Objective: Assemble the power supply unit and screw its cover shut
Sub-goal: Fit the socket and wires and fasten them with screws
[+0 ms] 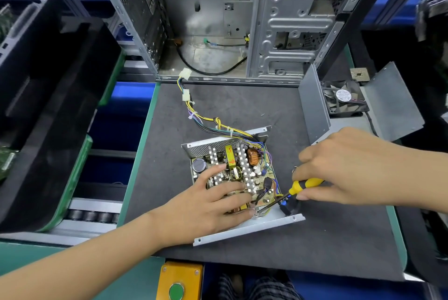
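Observation:
The open power supply unit [274, 223] lies on the dark mat, its circuit board [244, 166] with heat sinks, a copper coil and capacitors exposed. My left hand [208, 205] rests flat on the board with fingers spread. My right hand [346, 166] grips a yellow-handled screwdriver [305, 184]; its tip points down at the board's near right corner. The grey metal cover [385, 103], with its fan [343, 97], stands at the right, apart from the unit. A cable bundle [211, 122] runs from the unit toward the computer case.
An open computer case [266, 20] stands upright at the back of the mat [169, 154]. Black trays [48, 105] sit on the roller conveyor at the left. A yellow box with a green button [177, 285] is at the near edge.

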### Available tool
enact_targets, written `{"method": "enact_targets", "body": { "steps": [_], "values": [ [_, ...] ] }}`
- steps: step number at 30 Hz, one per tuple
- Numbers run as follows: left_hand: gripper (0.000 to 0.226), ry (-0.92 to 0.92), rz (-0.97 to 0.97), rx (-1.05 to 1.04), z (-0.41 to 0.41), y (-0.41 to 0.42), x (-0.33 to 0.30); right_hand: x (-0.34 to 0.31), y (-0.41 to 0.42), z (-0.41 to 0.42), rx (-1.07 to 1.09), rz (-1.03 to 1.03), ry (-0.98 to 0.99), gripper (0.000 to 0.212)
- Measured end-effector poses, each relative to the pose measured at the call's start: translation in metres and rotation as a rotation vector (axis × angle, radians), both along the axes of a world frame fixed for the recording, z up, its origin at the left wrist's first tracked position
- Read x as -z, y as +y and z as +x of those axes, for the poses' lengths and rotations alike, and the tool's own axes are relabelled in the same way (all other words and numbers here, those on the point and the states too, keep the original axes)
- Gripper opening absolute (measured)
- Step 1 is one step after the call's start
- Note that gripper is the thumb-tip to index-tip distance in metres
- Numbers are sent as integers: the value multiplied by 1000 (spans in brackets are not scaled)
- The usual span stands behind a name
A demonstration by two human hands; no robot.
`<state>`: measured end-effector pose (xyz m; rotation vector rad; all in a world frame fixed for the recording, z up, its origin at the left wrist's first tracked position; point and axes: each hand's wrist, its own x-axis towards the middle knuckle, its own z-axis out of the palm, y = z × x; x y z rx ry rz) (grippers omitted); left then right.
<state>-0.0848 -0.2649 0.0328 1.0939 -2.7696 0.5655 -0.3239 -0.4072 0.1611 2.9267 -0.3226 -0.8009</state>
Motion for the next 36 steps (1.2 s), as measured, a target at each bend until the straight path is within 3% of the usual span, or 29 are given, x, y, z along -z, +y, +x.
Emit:
{"method": "enact_targets", "body": {
  "steps": [7, 17, 27, 36],
  "values": [
    [41, -85, -37, 131, -3, -5, -6, 5, -2, 0, 7, -4, 7, 44],
    [36, 114, 21, 137, -10, -8, -13, 12, 1, -7, 25, -11, -44, 47],
    [8, 747, 353, -125, -8, 4, -18, 4, 3, -14, 191, 281, -282, 47],
    [8, 931, 453, -196, -10, 10, -15, 1, 7, -10, 225, 264, -350, 44]
  ]
}}
